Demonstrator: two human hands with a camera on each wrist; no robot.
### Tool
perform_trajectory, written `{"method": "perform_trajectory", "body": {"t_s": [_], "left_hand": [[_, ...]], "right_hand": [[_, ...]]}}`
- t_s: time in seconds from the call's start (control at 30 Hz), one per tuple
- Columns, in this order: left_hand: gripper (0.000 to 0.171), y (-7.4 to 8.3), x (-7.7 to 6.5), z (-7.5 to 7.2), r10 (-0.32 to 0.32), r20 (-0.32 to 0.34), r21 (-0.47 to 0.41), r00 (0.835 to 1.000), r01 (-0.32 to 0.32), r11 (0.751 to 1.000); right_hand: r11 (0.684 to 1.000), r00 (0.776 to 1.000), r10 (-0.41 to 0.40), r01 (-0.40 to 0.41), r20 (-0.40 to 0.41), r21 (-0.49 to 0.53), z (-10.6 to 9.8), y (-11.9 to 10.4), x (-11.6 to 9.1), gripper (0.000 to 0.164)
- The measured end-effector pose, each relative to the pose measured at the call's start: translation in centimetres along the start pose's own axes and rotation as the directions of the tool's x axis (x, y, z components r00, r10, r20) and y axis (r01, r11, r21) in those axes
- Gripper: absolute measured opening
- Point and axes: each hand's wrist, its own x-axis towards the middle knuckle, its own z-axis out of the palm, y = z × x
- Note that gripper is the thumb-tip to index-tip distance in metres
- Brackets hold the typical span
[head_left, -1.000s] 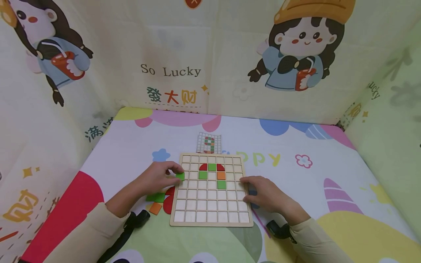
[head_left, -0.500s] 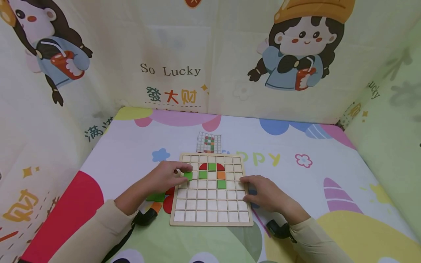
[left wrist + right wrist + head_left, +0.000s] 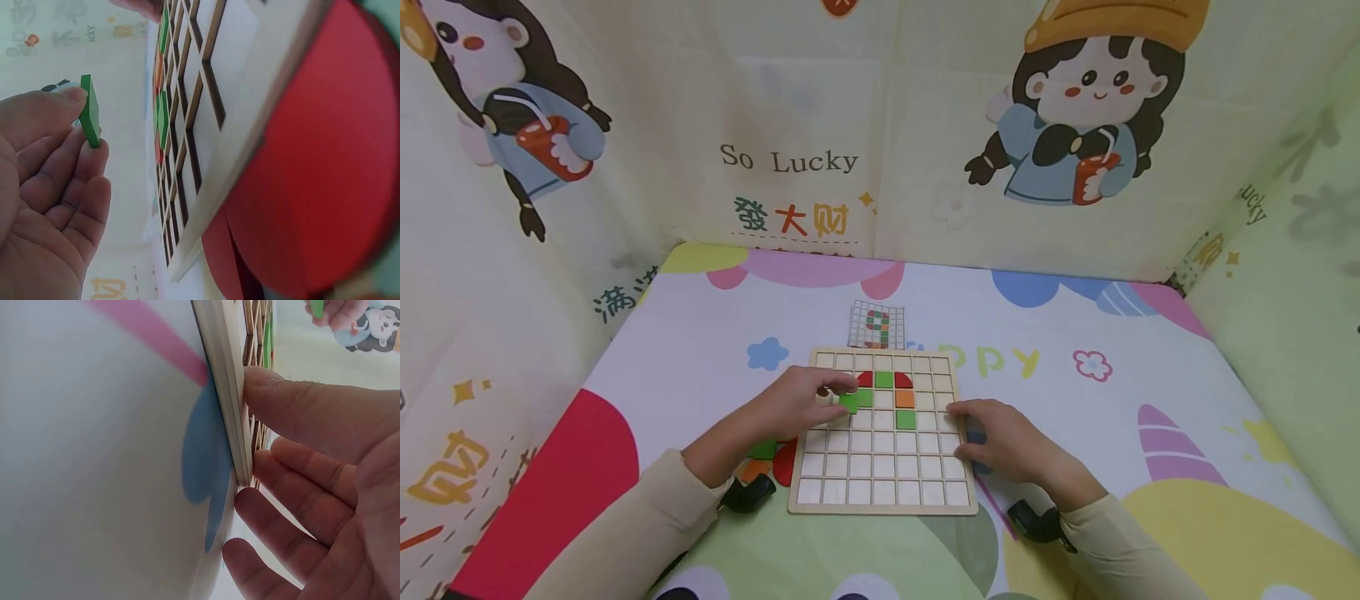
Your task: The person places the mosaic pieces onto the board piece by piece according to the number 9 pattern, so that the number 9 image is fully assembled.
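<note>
Green tile (image 3: 847,404) is in your left hand (image 3: 797,402), held in the air over the left part of the wooden grid board (image 3: 882,508). Your left thumb and a fingertip pinch it by its edges, with the gap only as wide as the tile; the other fingers are bent loosely below, as the left wrist view shows. In this same view you can see that the tile is apart from the board, with its flat side tilted. From the head view, it looks just beside the placed green piece (image 3: 867,398) of the third row.

Your right hand (image 3: 1007,437) is at the right edge of the board. Its thumb and index finger are well spread and touch the rim, but they do not close around any piece; the remaining fingers are slightly bent.

In the second row from the far side lie two red pieces (image 3: 902,381) with a green one between them. An orange piece (image 3: 905,398) lies below the right red one, and one more green is under it. Behind the board you have a pattern card (image 3: 877,325). Near the left edge, loose pieces (image 3: 784,463) lie on the printed cloth (image 3: 820,550).
</note>
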Motion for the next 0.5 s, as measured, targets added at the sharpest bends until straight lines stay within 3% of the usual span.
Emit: {"method": "perform_trajectory", "body": {"t_s": [0.5], "left_hand": [[0.03,1.3,1.3,1.2,0.047,0.022,-0.012,0.999,-0.047,0.999]], "right_hand": [[1.0,1.0,-0.012,0.013,-0.006,0.007,0.0,0.1,0.0,0.05]]}}
